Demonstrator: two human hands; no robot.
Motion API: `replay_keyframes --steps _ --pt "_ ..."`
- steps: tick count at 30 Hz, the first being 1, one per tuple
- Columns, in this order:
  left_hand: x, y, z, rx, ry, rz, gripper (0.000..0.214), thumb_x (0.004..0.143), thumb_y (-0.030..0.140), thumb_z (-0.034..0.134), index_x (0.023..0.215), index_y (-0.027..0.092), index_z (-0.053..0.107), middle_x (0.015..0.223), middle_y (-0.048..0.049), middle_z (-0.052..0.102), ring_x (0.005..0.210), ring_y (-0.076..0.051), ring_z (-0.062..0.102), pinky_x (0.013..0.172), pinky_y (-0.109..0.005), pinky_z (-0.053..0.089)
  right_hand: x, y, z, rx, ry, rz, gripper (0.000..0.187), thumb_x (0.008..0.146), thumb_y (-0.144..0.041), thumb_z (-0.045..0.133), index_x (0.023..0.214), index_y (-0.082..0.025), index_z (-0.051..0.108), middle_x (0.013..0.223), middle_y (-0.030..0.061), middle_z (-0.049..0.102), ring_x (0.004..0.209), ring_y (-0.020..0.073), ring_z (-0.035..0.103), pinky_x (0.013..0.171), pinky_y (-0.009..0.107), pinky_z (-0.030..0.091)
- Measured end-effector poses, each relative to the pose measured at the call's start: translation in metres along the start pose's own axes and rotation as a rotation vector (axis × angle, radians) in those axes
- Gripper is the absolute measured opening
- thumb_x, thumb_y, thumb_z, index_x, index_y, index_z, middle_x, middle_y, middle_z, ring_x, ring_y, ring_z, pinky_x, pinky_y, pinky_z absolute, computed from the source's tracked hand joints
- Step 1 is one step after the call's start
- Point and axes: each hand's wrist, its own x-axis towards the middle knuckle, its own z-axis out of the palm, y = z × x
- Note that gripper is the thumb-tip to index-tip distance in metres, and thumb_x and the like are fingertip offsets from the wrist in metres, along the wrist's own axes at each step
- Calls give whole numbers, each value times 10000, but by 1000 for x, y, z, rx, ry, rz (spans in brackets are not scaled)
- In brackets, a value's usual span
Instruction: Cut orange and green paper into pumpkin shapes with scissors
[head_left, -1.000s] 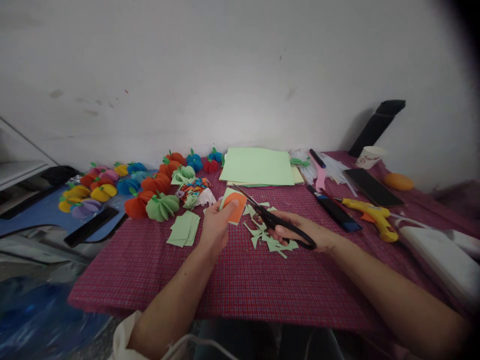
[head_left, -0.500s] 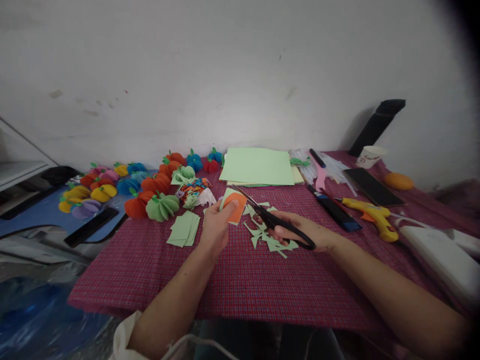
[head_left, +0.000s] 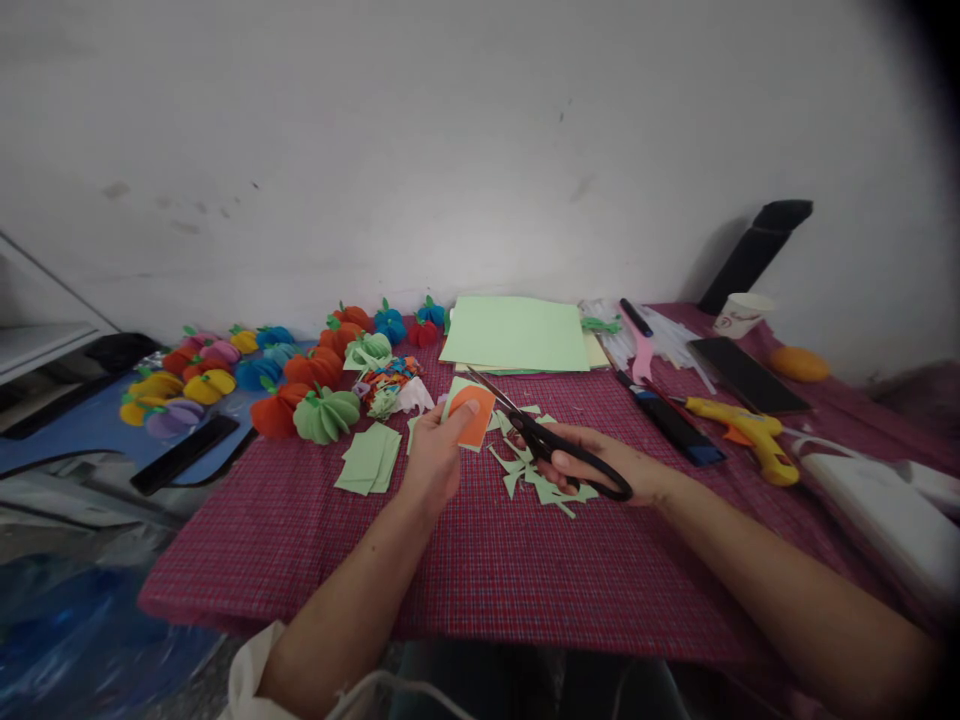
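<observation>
Between the thumb and fingers of my left hand [head_left: 437,450] is an orange paper piece [head_left: 474,424], held together with light green paper [head_left: 458,384] behind it. My right hand [head_left: 592,455] grips black-handled scissors [head_left: 536,433], their blades pointing up and left beside the paper's upper right edge. Whether the blades touch the paper I cannot tell. Green paper scraps [head_left: 516,466] lie under and around my right hand. A small stack of green paper pieces [head_left: 369,457] rests on the cloth left of my left hand.
Folded paper pumpkins [head_left: 327,413] crowd the left side, near coloured scraps [head_left: 391,376]. Green sheets [head_left: 517,335] lie at the back by the wall. To the right are a yellow glue gun [head_left: 750,430], a utility knife [head_left: 675,425], a dark phone [head_left: 746,373] and a paper cup [head_left: 741,314].
Almost nothing differs. Both hands keep their hold on the paper and the scissors, and the whole view has shifted very slightly.
</observation>
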Motion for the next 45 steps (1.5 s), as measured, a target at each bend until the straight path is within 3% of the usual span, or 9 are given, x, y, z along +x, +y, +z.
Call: replay_keyframes --steps 9,23,31,38,45 --pt "-1 0 2 17 7 15 198 594 253 691 732 118 645 683 -37 662 590 -110 590 599 -218 434 0 2 -3 -20 -3 -8 429 807 -457 501 1102 -148 461 700 -14 412 547 61 378 471 181 344" --pt "-2 2 1 35 -8 -3 190 589 253 692 720 126 640 673 -26 659 572 -110 585 591 -226 435 -3 -5 -10 -177 2 4 375 798 -461 507 996 -143 490 677 -24 402 521 53 376 450 173 336" --pt "-1 1 -2 56 -26 -6 165 585 250 692 691 130 652 646 -17 648 569 -104 574 592 -222 428 -6 -3 -20 -188 -35 18 322 774 -457 533 843 -144 513 656 -33 402 507 50 367 440 172 321" --pt "0 0 -2 49 -49 -22 168 592 241 692 709 128 650 646 -21 647 564 -106 572 590 -228 431 -7 -3 -25 -217 -36 25 365 785 -436 531 1001 -142 518 676 -29 416 499 46 373 425 163 326" --pt "-1 0 -4 83 -87 -15 169 595 254 686 697 124 650 624 -17 631 546 -97 553 568 -219 417 -11 -8 -31 -272 -62 36 383 785 -429 532 1043 -145 527 663 -35 412 491 44 363 429 163 315"
